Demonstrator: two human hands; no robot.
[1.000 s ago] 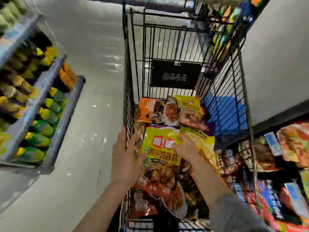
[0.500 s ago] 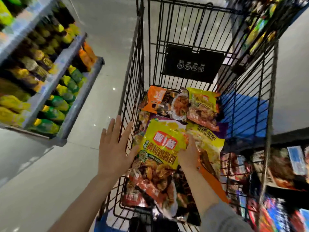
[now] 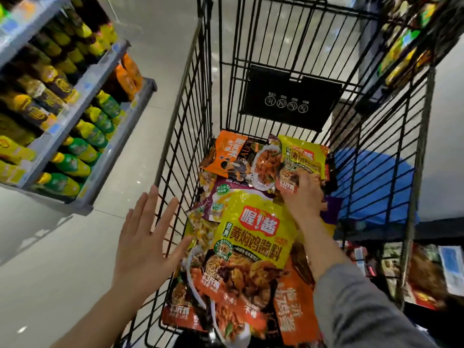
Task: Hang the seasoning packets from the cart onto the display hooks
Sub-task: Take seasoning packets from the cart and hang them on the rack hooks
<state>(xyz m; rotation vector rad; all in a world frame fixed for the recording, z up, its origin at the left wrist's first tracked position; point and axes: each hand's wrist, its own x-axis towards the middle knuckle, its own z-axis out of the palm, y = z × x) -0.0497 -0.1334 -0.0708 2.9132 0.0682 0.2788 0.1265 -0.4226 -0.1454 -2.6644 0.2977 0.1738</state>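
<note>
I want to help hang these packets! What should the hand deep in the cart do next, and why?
Probably close the right hand on the far yellow packet and lift it out: the fingers already rest on its lower edge, while the left hand is open outside the cart.

Tiered shelf unit (image 3: 100, 156) at left carrying rows of yellow-capped bottles (image 3: 72, 164); pale tiled floor (image 3: 155, 41); blue crate (image 3: 371, 187) at right.
</note>
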